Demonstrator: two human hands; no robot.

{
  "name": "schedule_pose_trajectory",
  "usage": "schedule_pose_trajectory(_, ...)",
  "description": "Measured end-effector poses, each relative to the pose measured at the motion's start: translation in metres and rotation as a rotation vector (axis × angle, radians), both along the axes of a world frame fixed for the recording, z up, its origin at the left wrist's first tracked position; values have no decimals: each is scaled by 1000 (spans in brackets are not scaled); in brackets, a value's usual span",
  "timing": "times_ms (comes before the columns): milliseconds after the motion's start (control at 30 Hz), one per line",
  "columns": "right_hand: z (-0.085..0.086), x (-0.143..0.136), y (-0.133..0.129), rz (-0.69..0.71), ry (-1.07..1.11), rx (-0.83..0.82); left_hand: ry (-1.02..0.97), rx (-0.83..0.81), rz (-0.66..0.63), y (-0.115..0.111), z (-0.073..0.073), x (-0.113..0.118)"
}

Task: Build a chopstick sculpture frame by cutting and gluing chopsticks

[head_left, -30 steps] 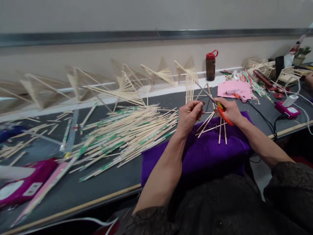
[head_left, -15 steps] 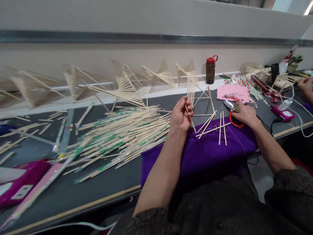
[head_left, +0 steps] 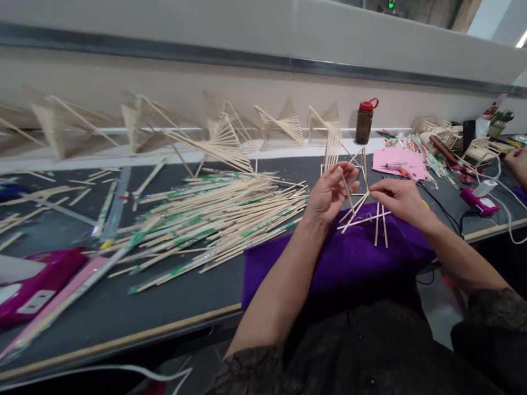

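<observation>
Head view: the dark table [head_left: 197, 299] carries a broad pile [head_left: 230, 211] of sticks at left and, before the person, a purple cloth [head_left: 263, 263]. A stick frame [head_left: 365, 170] stands just beyond the cloth. The left hand [head_left: 329, 192] pinches a short stick [head_left: 348, 195] between thumb and fingers, the other fingers loosely spread; its long axis runs steeply down and a little rightward, so the lower end points at the loose sticks [head_left: 362, 221] crossed on the cloth, left of the other hand's fingertips. The right hand [head_left: 401, 197] is nearer the far ends of those slanting sticks, its fingertips drawn together; whether they grip anything, I cannot tell. Half a second ago it was farther right, at the scissors, which I cannot make out for certain now; the left hand keeps its stick.
</observation>
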State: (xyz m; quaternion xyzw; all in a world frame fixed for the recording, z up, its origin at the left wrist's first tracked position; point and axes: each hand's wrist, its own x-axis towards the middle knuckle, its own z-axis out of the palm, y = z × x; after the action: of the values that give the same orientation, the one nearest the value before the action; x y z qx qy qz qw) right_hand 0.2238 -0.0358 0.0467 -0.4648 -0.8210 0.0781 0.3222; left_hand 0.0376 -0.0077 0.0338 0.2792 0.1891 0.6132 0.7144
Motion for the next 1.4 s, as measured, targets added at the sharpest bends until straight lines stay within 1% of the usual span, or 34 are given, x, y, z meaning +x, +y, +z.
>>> schedule_pose_trajectory(33, 1, -11, -1, 71, 113, -10, 8, 32, -36, -3, 0, 3)
schedule_pose_trajectory(67, 2, -21, 0, 110, 199, -16, 21, 61, -64, -6, -1, 6)
schedule_pose_trajectory(167, 0, -41, 5, 138, 350, 5, 56, 120, -87, -10, -2, 12)
schedule_pose_trajectory(300, 0, -43, 10, 132, 381, 51, 58, 132, -89, -9, -4, 15)
schedule_pose_trajectory(367, 7, -38, 11, 116, 379, -6, 42, 95, -81, -7, -5, 14)
schedule_pose_trajectory(400, 13, -35, 11, 108, 391, -52, 28, 61, -55, -6, -5, 13)
schedule_pose_trajectory(467, 31, -27, 13, 94, 446, -128, 0, -50, 28, -3, -5, 10)
schedule_pose_trajectory(500, 41, -23, 17, 84, 487, -134, -9, -123, 71, -1, -5, 8)
schedule_pose_trajectory(567, 64, -15, 28, 97, 586, -86, -15, -272, 121, 1, -7, 5)
schedule_pose_trajectory(600, 75, -12, 37, 107, 642, -55, -13, -339, 118, 2, -8, 4)
schedule_pose_trajectory(667, 91, -7, 57, 99, 714, -40, -9, -445, 72, 2, -11, 3)
schedule_pose_trajectory(700, 97, -5, 69, 81, 731, -51, -6, -486, 44, 2, -13, 3)
schedule_pose_trajectory(767, 102, -5, 93, 41, 740, -102, -9, -552, 11, 1, -17, 4)
schedule_pose_trajectory(833, 100, -8, 115, 4, 730, -184, -23, -597, 19, 3, -20, 3)
schedule_pose_trajectory(933, 88, -17, 141, -34, 723, -291, -57, -630, 54, 8, -25, 0)
schedule_pose_trajectory(1033, 74, -25, 161, -10, 723, -361, -87, -647, 75, 14, -27, -2)
schedule_pose_trajectory(1167, 58, -33, 178, 44, 689, -472, -121, -667, 84, 21, -28, -2)
schedule_pose_trajectory(1400, 37, -45, 197, 61, 673, -631, -176, -664, 67, 34, -25, 4)
